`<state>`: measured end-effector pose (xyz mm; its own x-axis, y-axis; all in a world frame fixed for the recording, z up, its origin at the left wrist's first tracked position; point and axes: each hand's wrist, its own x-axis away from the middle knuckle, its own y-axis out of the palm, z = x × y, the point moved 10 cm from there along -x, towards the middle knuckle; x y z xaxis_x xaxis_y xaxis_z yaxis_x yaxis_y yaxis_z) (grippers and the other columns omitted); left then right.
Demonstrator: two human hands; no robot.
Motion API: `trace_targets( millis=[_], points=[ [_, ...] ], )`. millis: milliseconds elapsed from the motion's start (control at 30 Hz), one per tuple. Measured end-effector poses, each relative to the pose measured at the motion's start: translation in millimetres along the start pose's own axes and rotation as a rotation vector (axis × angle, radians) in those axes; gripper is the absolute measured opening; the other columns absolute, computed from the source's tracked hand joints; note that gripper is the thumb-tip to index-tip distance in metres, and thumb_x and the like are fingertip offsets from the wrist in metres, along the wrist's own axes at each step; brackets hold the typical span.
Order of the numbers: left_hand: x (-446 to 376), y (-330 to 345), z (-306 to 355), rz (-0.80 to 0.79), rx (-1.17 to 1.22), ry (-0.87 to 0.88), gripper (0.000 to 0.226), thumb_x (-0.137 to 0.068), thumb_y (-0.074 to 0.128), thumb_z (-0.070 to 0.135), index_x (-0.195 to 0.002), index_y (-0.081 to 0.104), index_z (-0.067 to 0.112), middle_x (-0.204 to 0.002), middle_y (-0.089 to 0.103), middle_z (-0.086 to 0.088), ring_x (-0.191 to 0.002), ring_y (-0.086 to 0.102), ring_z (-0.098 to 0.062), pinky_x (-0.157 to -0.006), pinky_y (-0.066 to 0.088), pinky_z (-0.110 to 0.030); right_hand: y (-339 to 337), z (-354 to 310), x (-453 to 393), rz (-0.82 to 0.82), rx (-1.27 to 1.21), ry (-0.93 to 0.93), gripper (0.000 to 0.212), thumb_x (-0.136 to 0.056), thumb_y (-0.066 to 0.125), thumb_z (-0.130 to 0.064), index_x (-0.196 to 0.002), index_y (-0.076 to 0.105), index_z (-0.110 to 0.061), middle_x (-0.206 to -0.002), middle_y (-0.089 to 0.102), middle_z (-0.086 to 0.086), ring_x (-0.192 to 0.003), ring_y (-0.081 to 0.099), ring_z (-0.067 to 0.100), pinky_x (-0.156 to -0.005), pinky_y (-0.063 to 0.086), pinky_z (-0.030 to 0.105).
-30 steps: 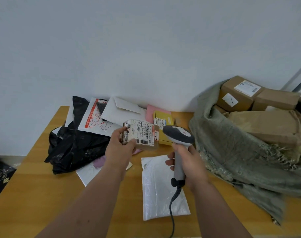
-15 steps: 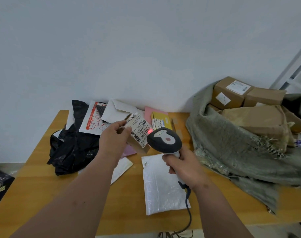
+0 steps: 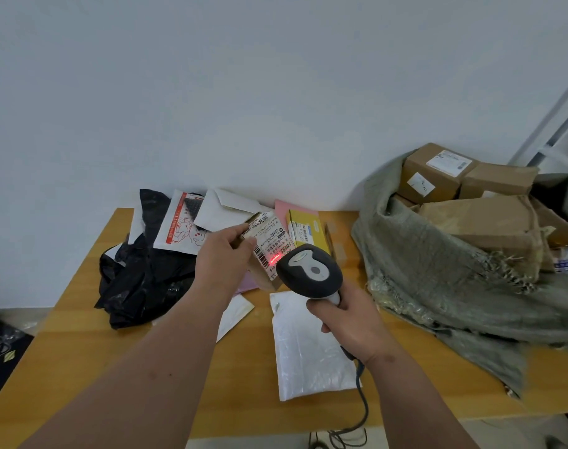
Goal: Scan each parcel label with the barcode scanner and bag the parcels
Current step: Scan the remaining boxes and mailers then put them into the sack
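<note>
Your left hand [image 3: 222,254] gripped the small parcel [image 3: 265,251] above the table [image 3: 82,345], label tilted toward the scanner [image 3: 308,270] clasped in your right hand [image 3: 347,322]. Red light sat beside the barcode; steadier aim across the bars would have read better.

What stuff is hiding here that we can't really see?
- Head view: the small box's label print is too small to read.
- The scanner's window faces away; the right hand covers its handle.
- The scanner cable runs off the bottom edge.
- The grey sack hides the lower brown boxes.
- The black bag's contents are hidden.
</note>
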<state>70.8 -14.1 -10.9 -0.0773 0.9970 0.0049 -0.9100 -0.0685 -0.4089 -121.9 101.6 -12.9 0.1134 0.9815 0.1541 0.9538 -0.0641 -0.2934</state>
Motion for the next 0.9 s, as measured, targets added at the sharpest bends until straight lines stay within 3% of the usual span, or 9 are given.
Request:
trace_targets(
  millis=[167,367,500,633,733,800,900],
  points=[
    [3.3,9.1,4.0,-0.011,-0.035,-0.001,0.036,-0.098,0.058,0.026,-0.133,0.059,0.023,-0.091,0.059,0.016,-0.075,0.058,0.004,-0.055,0.044,-0.009,-6.7,3.6,0.6,0.003,-0.018,-0.002,0.033,-0.091,0.063,-0.011,-0.099,0.054,-0.042,-0.075,0.061,-0.005,-0.066,0.057,0.009,-0.053,0.045,0.01],
    [6.7,22.2,19.5,-0.013,-0.046,0.009,0.035,-0.097,0.059,0.027,-0.132,0.061,0.024,-0.101,0.069,0.007,-0.087,0.065,-0.006,-0.073,0.057,-0.029,-24.4,9.2,0.2,0.01,-0.072,0.005,0.033,-0.091,0.063,-0.011,-0.099,0.055,-0.042,-0.073,0.06,-0.004,-0.067,0.057,0.012,-0.05,0.044,0.01],
    [10.9,40.6,40.6,-0.01,-0.087,0.055,0.032,-0.097,0.059,0.027,-0.128,0.063,0.024,-0.102,0.067,0.008,-0.085,0.061,-0.001,-0.07,0.052,-0.022,-48.8,12.0,0.9,0.044,-0.123,0.007,0.029,-0.092,0.064,-0.012,-0.1,0.057,-0.038,-0.078,0.061,-0.002,-0.07,0.057,0.013,-0.049,0.044,0.01],
    [20.0,63.9,82.1,0.046,-0.084,0.135,0.035,-0.095,0.06,0.031,-0.13,0.061,0.025,-0.111,0.063,0.006,-0.095,0.06,-0.01,-0.086,0.055,-0.036,-92.0,12.3,6.3,0.11,-0.156,-0.009,0.024,-0.093,0.064,-0.013,-0.108,0.059,-0.03,-0.075,0.059,-0.009,-0.067,0.059,0.0,-0.048,0.041,0.006],
    [28.7,87.6,120.0,0.09,-0.042,0.2,0.036,-0.094,0.061,0.032,-0.13,0.06,0.028,-0.116,0.061,0.005,-0.094,0.057,-0.008,-0.079,0.049,-0.021,-134.0,14.6,10.5,0.174,-0.173,-0.022,0.017,-0.092,0.066,-0.017,-0.107,0.061,-0.021,-0.073,0.062,-0.006,-0.052,0.057,-0.007,-0.047,0.041,0.008],
    [36.3,104.8,146.8,0.119,-0.042,0.252,0.037,-0.094,0.061,0.031,-0.13,0.06,0.028,-0.123,0.059,0.003,-0.092,0.054,-0.002,-0.071,0.037,-0.004,-164.6,15.8,13.2,0.231,-0.212,-0.02,0.014,-0.091,0.068,-0.02,-0.104,0.063,-0.02,-0.072,0.063,-0.005,-0.051,0.058,-0.001,-0.047,0.043,0.012],
    [51.8,129.8,182.9,0.151,-0.01,0.297,0.037,-0.094,0.061,0.028,-0.131,0.059,0.026,-0.124,0.056,0.005,-0.086,0.05,0.006,-0.064,0.032,0.007,-213.0,15.8,17.3,0.333,-0.318,-0.051,0.005,-0.09,0.067,-0.018,-0.094,0.064,-0.018,-0.065,0.063,-0.003,-0.056,0.06,0.008,-0.051,0.047,0.017]
  ],
)
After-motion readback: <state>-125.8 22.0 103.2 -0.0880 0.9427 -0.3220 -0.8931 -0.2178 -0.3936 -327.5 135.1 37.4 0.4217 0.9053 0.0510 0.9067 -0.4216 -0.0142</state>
